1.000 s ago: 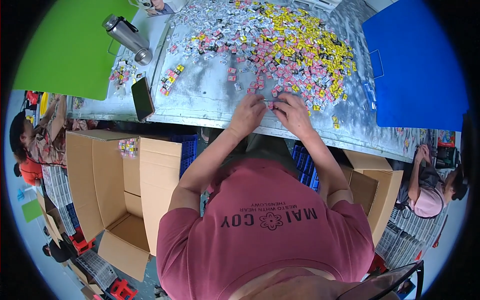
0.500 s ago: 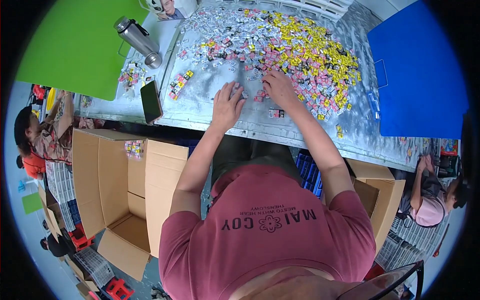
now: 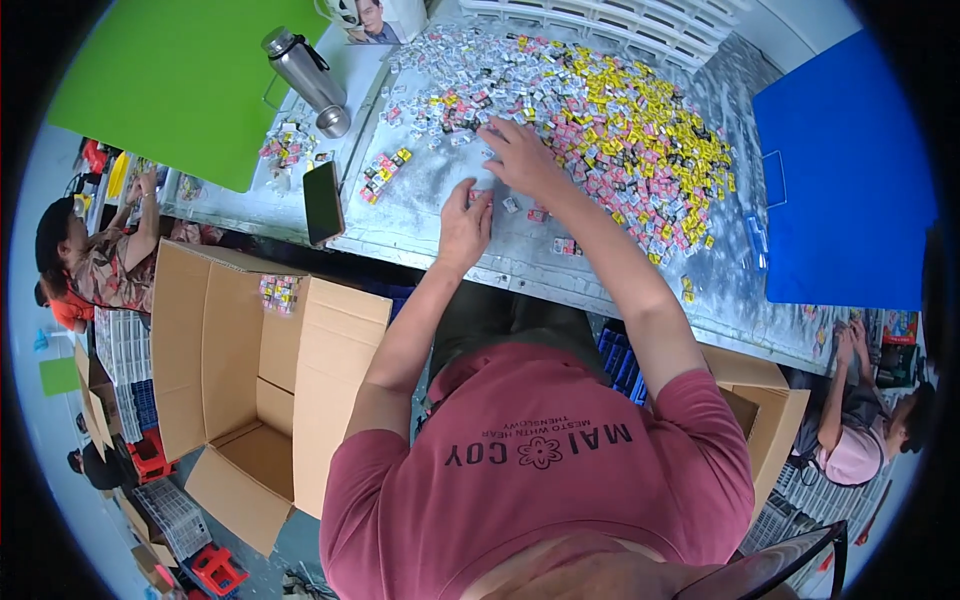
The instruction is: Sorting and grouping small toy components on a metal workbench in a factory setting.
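- Head view showed the person leaning over a pale grey table (image 3: 420, 215), both bare arms stretched forward onto it.
- Compared with half a second before, the right hand (image 3: 525, 160) had moved further up the table, from the near fringe of the heap to its lower left edge, where the small packets (image 3: 620, 120) lay in a dense spread of yellow, pink and silver.
- That hand lay palm down, fingers spread and slightly curled over a few packets; whether any were actually pinched under it could not be told.
- The left hand (image 3: 465, 225) had stayed close to where it was, flat on the bare table just in front of the heap, fingers together and extended, touching one or two stray packets but gripping nothing visible.
- Judging by the shift, the work looked like raking or picking packets out of the heap toward the near edge, with most of the heap untouched.
- A short row of sorted packets (image 3: 383, 173) sat to the left, near a dark phone (image 3: 323, 202) and a steel flask (image 3: 305, 72).
- An open cardboard box (image 3: 240, 370) stood below the table on the person's left.
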`<action>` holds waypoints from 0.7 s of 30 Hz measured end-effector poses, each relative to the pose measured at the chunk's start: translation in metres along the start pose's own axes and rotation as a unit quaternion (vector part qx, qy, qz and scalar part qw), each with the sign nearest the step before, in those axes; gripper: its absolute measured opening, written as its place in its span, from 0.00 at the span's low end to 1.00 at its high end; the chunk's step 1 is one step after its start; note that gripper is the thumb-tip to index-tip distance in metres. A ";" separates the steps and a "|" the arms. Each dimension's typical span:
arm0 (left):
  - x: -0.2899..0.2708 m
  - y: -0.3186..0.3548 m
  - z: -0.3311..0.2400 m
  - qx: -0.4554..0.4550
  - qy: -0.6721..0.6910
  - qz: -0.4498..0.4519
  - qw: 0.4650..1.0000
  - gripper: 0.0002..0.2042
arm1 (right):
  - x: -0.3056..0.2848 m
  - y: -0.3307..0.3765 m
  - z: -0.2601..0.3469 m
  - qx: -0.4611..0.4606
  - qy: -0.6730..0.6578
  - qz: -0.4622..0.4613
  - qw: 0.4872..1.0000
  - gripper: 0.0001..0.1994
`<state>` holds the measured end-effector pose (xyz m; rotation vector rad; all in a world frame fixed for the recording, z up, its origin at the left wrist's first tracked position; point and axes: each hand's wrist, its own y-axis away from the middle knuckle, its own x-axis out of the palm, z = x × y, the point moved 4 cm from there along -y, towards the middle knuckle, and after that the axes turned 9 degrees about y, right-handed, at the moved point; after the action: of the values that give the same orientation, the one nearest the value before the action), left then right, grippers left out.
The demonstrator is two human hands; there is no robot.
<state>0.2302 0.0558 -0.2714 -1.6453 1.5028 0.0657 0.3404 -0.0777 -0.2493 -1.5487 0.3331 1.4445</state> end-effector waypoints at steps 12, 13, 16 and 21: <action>0.005 0.003 0.015 -0.023 0.014 -0.044 0.999 0.09 | 0.028 0.023 0.011 -0.100 -0.011 0.077 0.992 0.23; 0.006 0.002 0.015 -0.030 0.013 -0.040 0.999 0.09 | 0.024 0.028 0.008 -0.098 -0.010 0.080 0.992 0.23; 0.001 0.005 0.014 -0.038 -0.006 -0.048 0.998 0.10 | 0.017 0.037 0.002 -0.084 -0.037 0.097 0.991 0.22; -0.007 0.013 0.015 -0.110 -0.016 -0.063 0.992 0.14 | 0.002 0.036 0.005 -0.018 -0.099 0.116 0.988 0.22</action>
<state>0.2252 0.0715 -0.2835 -1.9009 1.4040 0.1942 0.3109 -0.0915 -0.2664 -1.4148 0.3787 1.7791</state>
